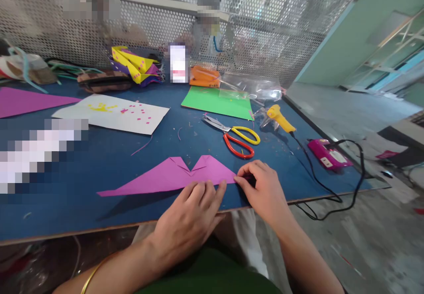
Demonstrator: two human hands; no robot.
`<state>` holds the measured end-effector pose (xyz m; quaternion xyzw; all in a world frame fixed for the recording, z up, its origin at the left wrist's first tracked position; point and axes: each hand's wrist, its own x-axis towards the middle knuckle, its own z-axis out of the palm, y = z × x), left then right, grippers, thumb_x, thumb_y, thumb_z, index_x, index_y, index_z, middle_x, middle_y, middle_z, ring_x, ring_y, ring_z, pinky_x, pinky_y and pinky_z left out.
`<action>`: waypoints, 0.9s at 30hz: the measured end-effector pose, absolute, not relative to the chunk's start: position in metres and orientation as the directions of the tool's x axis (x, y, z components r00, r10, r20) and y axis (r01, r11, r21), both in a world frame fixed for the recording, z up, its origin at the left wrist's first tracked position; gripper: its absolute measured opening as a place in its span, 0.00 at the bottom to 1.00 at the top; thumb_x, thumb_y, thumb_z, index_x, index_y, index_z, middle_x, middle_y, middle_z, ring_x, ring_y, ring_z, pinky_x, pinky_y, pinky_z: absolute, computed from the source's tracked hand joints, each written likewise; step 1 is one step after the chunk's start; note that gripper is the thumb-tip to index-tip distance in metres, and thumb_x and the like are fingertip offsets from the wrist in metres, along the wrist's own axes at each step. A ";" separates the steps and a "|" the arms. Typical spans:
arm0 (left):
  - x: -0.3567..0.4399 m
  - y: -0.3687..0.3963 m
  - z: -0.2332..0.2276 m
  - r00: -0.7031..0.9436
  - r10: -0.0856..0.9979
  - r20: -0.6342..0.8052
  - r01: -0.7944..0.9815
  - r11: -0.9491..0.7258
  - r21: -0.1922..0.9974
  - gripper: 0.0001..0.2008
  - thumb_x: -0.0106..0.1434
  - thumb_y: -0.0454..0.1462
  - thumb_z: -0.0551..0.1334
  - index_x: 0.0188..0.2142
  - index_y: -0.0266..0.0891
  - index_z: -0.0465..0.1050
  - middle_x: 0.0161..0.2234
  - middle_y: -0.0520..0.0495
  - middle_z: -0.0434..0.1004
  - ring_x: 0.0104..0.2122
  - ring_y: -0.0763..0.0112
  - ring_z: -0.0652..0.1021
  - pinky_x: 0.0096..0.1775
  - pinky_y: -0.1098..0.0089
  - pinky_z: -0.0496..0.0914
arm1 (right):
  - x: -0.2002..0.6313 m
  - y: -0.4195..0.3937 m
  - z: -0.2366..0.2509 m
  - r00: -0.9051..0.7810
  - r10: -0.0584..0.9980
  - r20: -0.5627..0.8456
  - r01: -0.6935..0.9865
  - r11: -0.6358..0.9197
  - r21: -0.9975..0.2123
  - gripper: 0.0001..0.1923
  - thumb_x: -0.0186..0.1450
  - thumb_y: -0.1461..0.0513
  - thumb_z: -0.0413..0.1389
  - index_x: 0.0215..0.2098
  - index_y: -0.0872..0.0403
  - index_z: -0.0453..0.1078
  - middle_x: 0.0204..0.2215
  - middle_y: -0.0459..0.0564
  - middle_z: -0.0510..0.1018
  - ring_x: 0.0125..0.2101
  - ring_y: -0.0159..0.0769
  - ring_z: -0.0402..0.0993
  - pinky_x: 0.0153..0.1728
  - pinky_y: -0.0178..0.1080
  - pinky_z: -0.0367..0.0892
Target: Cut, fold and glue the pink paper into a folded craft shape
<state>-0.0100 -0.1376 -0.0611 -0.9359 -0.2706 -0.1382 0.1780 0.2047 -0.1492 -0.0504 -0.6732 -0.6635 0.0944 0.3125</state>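
A sheet of purple paper (172, 177) lies flat near the front edge of the blue surface (99, 210), already folded into a long pointed shape with two flaps meeting at a notch in the top middle. The folding is judged to be partly complete; further creases appear to be left.

The left hand (188, 223) rests flat with fingers together, pressing the lower edge of the paper. The right hand (261, 188) is placed at the paper's right tip, its grip apparently pinched on that corner; the fingertips curl under, so the contact cannot be fully confirmed.

Scissors (233, 137) and a glue gun (280, 118) lie untouched behind the paper.

Several areas are blurred out. The paper's lower edge is covered by the hands.
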 end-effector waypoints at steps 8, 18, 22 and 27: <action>-0.010 -0.138 -0.061 0.818 0.458 0.347 0.553 -0.793 -0.257 0.29 0.70 0.44 0.57 0.65 0.29 0.60 0.47 0.39 0.73 0.43 0.57 0.70 0.46 0.59 0.66 | 0.202 -0.151 -0.051 0.089 0.951 0.295 0.823 0.097 -0.560 0.05 0.65 0.65 0.58 0.31 0.51 0.69 0.32 0.47 0.74 0.35 0.40 0.69 0.40 0.45 0.61; -0.011 -0.138 -0.061 0.821 0.451 0.350 0.548 -0.794 -0.262 0.27 0.72 0.43 0.55 0.65 0.29 0.60 0.47 0.38 0.73 0.43 0.56 0.71 0.45 0.58 0.66 | 0.209 -0.150 -0.049 0.116 0.946 0.302 0.825 0.077 -0.560 0.05 0.64 0.63 0.57 0.30 0.50 0.70 0.30 0.47 0.75 0.34 0.41 0.71 0.39 0.45 0.63; -0.011 -0.138 -0.061 0.823 0.442 0.356 0.542 -0.799 -0.260 0.28 0.71 0.43 0.56 0.64 0.29 0.60 0.47 0.38 0.72 0.44 0.56 0.70 0.46 0.58 0.65 | 0.211 -0.148 -0.051 0.051 0.950 0.307 0.851 0.119 -0.512 0.03 0.65 0.63 0.56 0.32 0.50 0.70 0.32 0.48 0.76 0.35 0.41 0.71 0.39 0.46 0.63; -0.010 -0.138 -0.061 0.811 0.458 0.364 0.557 -0.796 -0.239 0.28 0.70 0.44 0.57 0.64 0.30 0.61 0.48 0.39 0.72 0.46 0.56 0.69 0.48 0.59 0.63 | 0.211 -0.150 -0.055 0.087 0.942 0.324 0.828 0.112 -0.549 0.04 0.66 0.62 0.56 0.32 0.50 0.69 0.32 0.48 0.75 0.34 0.41 0.71 0.39 0.45 0.63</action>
